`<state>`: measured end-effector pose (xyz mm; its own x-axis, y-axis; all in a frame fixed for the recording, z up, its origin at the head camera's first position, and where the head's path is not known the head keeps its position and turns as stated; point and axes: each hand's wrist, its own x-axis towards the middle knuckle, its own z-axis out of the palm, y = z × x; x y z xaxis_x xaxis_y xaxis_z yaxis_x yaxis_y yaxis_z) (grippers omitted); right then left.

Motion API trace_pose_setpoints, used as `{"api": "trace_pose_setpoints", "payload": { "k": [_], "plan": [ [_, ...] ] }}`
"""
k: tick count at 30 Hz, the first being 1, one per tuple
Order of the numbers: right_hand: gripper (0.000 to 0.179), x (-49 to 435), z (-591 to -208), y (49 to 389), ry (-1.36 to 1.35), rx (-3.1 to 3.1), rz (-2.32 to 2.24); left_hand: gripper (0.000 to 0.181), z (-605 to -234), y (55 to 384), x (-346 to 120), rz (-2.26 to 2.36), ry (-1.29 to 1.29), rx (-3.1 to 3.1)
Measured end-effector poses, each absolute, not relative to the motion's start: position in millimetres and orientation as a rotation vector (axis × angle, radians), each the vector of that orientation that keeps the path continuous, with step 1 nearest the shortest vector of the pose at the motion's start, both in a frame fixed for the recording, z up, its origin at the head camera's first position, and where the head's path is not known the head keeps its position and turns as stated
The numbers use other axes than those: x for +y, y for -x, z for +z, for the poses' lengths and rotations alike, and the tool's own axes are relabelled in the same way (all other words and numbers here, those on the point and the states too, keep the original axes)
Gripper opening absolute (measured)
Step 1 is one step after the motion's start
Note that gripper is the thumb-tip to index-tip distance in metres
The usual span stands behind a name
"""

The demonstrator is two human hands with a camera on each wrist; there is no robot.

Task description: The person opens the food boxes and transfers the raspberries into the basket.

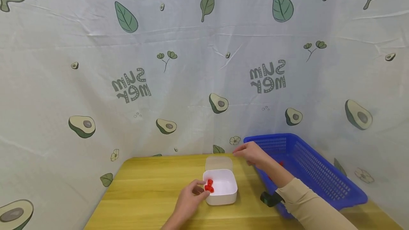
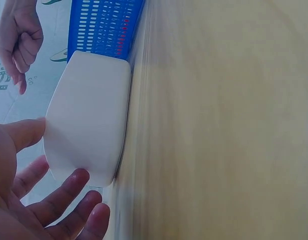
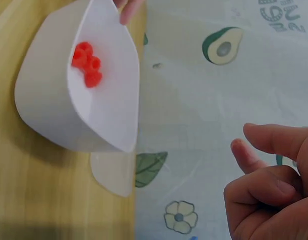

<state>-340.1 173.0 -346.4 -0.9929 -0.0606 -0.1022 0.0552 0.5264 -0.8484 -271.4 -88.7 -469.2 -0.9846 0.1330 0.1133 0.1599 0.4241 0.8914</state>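
A white box (image 1: 222,198) stands on the wooden table, with several small red raspberry-shaped pieces (image 3: 86,60) at one side inside it. My left hand (image 1: 189,198) is at the box's left side, fingers spread, with the thumb at the rim in the left wrist view. Behind the box lies a pale translucent lid (image 1: 218,163). My right hand (image 1: 252,153) is raised behind and to the right of the box, near the blue basket (image 1: 319,166). Its thumb and index finger point out with a gap between the tips and nothing in it; the other fingers curl in.
The blue basket's slotted walls rise at the right of the table, and a few red pieces (image 1: 281,163) show inside it. A black strap device (image 1: 271,199) sits on the right wrist. A printed curtain (image 1: 191,81) hangs behind the table (image 1: 143,187).
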Motion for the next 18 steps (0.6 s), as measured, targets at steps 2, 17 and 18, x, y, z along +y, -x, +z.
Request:
{"api": "trace_pose_setpoints", "payload": {
  "k": [2,17,18],
  "plan": [
    [0.024,167,-351,339,-0.003,2.616,-1.489,0.034,-470,271,-89,-1.65,0.273,-2.629],
    [0.02,127,-384,339,-0.026,2.469,-1.576,0.033,-470,273,-90,-1.663,0.284,-2.636],
    [0.021,125,-386,339,-0.027,2.468,-1.571,0.033,-469,272,-90,-1.662,0.288,-2.634]
  ]
}}
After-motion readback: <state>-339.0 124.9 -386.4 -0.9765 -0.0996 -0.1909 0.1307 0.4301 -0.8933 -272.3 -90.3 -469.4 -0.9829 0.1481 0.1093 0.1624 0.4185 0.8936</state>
